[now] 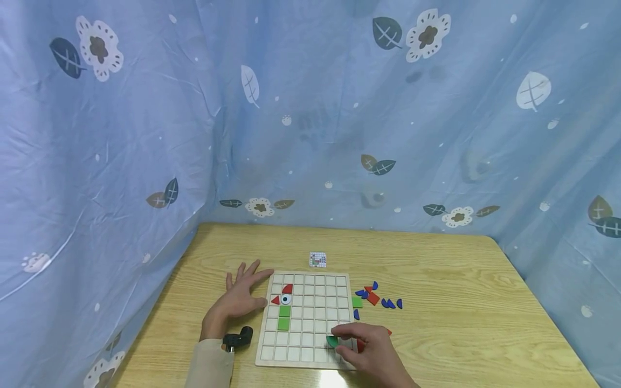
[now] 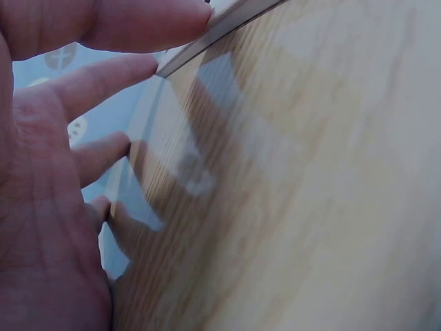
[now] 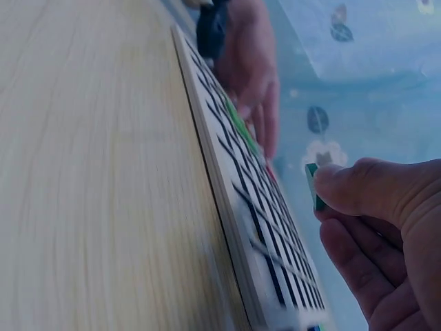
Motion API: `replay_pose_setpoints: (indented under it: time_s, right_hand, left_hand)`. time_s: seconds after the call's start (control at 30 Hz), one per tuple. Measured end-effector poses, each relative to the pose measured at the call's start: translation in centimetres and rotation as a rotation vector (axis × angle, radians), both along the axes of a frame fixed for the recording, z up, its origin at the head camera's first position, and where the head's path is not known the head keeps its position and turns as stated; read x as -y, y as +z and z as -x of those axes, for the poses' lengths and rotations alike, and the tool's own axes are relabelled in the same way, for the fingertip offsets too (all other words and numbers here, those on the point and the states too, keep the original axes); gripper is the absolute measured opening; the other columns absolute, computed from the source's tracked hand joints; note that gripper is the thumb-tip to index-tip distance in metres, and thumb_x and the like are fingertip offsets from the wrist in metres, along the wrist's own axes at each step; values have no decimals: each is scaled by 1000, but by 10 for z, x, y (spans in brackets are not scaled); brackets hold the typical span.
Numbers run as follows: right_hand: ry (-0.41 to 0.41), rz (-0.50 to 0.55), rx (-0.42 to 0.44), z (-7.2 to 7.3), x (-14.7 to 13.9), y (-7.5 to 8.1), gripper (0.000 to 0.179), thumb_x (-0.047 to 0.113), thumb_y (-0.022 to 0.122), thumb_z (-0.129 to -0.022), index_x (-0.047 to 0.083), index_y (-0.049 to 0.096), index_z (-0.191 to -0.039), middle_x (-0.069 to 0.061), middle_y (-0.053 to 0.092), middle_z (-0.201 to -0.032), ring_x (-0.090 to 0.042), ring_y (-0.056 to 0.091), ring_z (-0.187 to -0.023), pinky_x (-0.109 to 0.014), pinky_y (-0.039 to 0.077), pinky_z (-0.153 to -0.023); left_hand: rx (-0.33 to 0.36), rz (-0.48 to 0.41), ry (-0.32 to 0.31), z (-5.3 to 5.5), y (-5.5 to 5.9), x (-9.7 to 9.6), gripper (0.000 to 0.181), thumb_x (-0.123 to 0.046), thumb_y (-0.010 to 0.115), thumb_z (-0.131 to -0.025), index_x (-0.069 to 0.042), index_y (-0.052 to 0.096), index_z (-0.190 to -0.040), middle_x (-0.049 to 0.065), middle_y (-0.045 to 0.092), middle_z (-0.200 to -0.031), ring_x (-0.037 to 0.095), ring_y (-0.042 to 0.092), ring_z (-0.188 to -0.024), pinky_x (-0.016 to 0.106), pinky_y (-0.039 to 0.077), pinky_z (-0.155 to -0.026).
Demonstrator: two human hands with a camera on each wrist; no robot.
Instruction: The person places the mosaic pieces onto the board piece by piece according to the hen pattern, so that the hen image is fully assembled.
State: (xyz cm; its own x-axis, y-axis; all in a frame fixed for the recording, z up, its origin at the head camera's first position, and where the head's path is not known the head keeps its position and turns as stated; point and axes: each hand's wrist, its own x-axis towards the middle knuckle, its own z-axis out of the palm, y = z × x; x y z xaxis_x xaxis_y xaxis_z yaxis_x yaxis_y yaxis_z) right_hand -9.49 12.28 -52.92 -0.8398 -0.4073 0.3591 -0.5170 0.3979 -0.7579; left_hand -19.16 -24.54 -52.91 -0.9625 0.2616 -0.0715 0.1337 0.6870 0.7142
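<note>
A square wooden grid board (image 1: 306,339) lies on the table. On its left side sit a red quarter-round piece (image 1: 288,289), a red triangle (image 1: 276,300), a white tile with an eye (image 1: 286,299) and two green squares (image 1: 284,318). My left hand (image 1: 241,296) rests at the board's left edge, fingers spread, thumb and index fingertip touching the rim. Over the board's lower right, my right hand (image 1: 370,347) pinches a dark green quarter-round piece (image 3: 313,186) between thumb and fingertips. A red piece (image 1: 360,345) shows partly behind that hand.
Right of the board lie several blue rounded pieces (image 1: 388,304), a red square (image 1: 373,298) and a light green square (image 1: 357,302). A small printed pattern card (image 1: 317,260) lies beyond the board. Patterned blue cloth (image 1: 310,134) hangs behind the table (image 1: 436,302).
</note>
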Motion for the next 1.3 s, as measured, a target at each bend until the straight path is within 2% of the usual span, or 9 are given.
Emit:
replay_pose_setpoints:
  time_s: [0.1,0.3,0.5,0.67,0.9,1.13,1.3]
  right_hand:
    - [26,-4,29,2,15,1,27,8,87,-90,15,84,-115,6,84,-111,-11,78,-97,-28,64,-86]
    - [91,23,32,9,47,1,27,5,87,-90,14,84,-115,6,84,-111,-14,79,-97,-33,65,-88]
    - [137,29,49,15,73,-1,26,5,86,-91,15,84,-115,6,84,-110,-13,79,-96,-31,64,-88]
    - [163,45,31,20,89,-5,26,2,87,-89,10,84,-113,1,85,-109,-10,80,-100,-26,64,-90]
    - [155,17,73,21,104,-10,26,0,86,-89,9,84,-113,0,84,-110,-4,75,-100,-23,62,-91]
    - [110,-71,5,17,108,-9,27,2,87,-88,11,84,-113,3,83,-111,-3,74,-105,-24,61,-94]
    - [104,-70,-3,16,112,-10,25,2,86,-89,12,84,-112,5,83,-110,0,73,-104,-24,61,-94]
  left_hand:
    - [3,-5,-1,0,0,0,80,-9,77,-85,-16,56,-161,24,17,-182,56,-10,-167,80,-20,-123]
    - [3,9,1,0,0,0,79,-11,76,-86,-17,55,-162,23,17,-182,55,-10,-167,79,-20,-124]
    - [2,12,0,0,1,0,79,-12,75,-85,-17,56,-162,23,18,-182,55,-9,-168,79,-19,-124]
    - [3,13,4,0,1,0,80,-12,75,-84,-17,56,-162,22,18,-182,55,-9,-168,78,-19,-125]
    - [0,18,-1,1,-1,1,80,-12,75,-84,-17,56,-162,23,17,-182,55,-9,-168,79,-18,-124]
    - [-1,12,-4,1,-1,1,81,-12,75,-84,-17,56,-162,23,17,-182,55,-10,-167,79,-20,-124]
    - [-2,17,-4,2,-2,2,81,-13,76,-84,-18,56,-162,23,16,-183,55,-10,-168,78,-20,-124]
